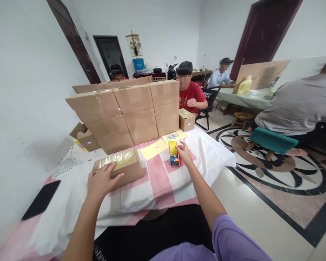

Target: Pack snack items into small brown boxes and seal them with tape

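Note:
My left hand (101, 180) lies on the near end of a small taped cardboard box (119, 166), fingers spread over its top edge. My right hand (184, 152) reaches out to a tape dispenser (174, 154) with a yellow roll and an orange and blue body. Its fingers touch the dispenser's right side. Both things sit on a table covered with a pink and white cloth (157, 181). Yellow paper sheets (154, 149) lie just behind the dispenser.
A wall of stacked sealed cartons (130, 112) stands at the table's far side, with a smaller open box (186, 119) at its right. A black phone (42, 199) lies at the left. Other people sit beyond, one on a teal stool (273, 140) at the right.

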`<state>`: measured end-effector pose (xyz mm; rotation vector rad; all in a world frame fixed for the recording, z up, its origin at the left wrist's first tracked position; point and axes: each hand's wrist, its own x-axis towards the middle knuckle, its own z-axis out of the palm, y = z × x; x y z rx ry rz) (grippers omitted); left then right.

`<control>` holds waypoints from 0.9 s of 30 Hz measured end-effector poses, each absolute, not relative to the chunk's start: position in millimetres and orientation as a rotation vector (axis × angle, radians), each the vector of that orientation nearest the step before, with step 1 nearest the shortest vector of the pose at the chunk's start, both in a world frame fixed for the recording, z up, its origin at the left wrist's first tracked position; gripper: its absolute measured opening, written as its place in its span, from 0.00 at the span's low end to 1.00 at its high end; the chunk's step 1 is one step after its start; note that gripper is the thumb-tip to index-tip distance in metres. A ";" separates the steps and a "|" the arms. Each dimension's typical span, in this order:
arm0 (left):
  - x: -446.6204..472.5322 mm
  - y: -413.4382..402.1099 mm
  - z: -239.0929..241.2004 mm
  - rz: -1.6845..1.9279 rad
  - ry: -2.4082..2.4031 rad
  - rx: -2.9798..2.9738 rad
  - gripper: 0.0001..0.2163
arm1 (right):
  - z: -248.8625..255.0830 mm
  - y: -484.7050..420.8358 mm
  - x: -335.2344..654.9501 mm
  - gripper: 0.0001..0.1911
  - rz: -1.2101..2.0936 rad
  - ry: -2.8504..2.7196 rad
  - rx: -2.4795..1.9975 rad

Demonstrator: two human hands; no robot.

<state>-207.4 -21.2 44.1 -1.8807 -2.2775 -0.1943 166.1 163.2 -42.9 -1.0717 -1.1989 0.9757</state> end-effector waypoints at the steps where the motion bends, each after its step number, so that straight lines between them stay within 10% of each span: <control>1: -205.6 -21.4 43.5 -0.222 -2.280 -1.871 0.31 | -44.4 164.5 163.5 0.26 1.029 -1.243 -1.042; 27: -13.2 -60.6 -16.1 -2.074 -2.285 -2.005 0.18 | -15.0 39.2 114.5 0.26 0.641 -1.656 -0.794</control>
